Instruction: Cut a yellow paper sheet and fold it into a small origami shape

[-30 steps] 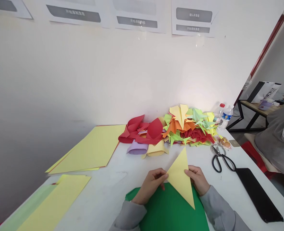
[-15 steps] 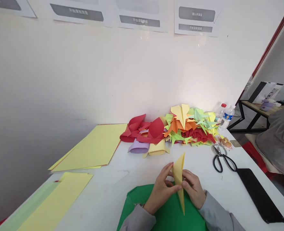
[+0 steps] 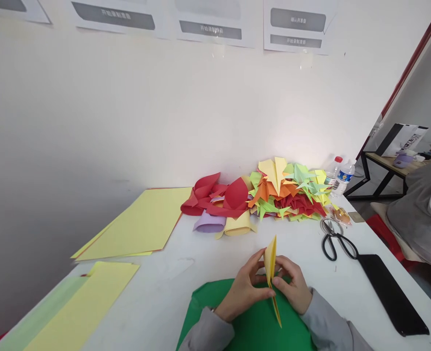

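A folded piece of yellow paper (image 3: pixel 270 258) stands upright between my hands, narrow and pointed at top and bottom, its layered edge turned toward me. My left hand (image 3: pixel 245 286) grips it from the left, thumb low on the paper and fingers behind. From the right, my right hand (image 3: pixel 292 283) pinches it near the middle between thumb and fingers. Beneath both hands lies a green sheet (image 3: pixel 210 297) on the white table (image 3: pixel 157 292). Parts of the fingers behind the paper are hidden.
Folded paper shapes (image 3: pixel 274 195) and red paper loops (image 3: pixel 233 197) are piled against the wall. Yellow sheets (image 3: pixel 138 224) lie left, with yellow strips (image 3: pixel 87 302) nearer. Scissors (image 3: pixel 334 239), a black flat case (image 3: pixel 393 292) and bottles (image 3: pixel 342 178) are right. A person in grey (image 3: pixel 420 214) sits beyond.
The folded yellow paper has turned between my hands, so it now looks thinner and shows more of its edge. My fingers have shifted slightly on it.
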`<state>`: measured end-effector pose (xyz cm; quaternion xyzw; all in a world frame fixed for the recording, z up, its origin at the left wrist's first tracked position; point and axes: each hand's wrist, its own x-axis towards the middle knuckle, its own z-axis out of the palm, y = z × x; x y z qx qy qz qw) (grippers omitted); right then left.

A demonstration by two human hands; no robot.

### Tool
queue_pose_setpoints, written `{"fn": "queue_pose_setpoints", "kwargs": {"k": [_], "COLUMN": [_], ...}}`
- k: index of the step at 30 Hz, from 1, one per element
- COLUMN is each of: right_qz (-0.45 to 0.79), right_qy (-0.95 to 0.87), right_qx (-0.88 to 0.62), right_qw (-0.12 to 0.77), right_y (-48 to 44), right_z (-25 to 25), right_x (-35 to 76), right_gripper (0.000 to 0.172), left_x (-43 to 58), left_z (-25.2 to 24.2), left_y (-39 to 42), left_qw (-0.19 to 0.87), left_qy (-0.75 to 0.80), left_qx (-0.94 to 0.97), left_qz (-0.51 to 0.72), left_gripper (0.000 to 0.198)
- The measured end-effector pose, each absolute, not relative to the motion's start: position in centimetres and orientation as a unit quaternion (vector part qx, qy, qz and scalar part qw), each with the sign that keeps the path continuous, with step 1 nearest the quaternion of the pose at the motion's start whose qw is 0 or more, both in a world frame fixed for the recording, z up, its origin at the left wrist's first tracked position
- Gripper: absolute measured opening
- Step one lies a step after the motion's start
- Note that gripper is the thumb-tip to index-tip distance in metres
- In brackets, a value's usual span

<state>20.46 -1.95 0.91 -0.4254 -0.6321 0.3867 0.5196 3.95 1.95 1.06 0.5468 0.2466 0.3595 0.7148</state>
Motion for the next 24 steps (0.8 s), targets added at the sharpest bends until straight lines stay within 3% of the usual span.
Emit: {"fn": "queue_pose_setpoints", "kwargs": {"k": [16,24], "right_qz": [0.417,0.438], "right_qy": [-0.607,-0.600], "right_qx": [-0.425,-0.412], "right_qw": [0.526,0.527], "right_y": [-1.95,-1.95], "right_z": [1.17,1.10], "right_x": [20.31,20.24], "right_gripper": [0.062,0.058], "left_x": [4.10,4.09], "left_z": [1.36,1.75], "left_y": [1.83,1.57], "left_qw": [0.717,0.701], "left_qy": [0.259,0.266], "left_qx": [0.543,0.563], "left_qz": [0.353,0.347], "left_gripper": [0.101,0.093]}}
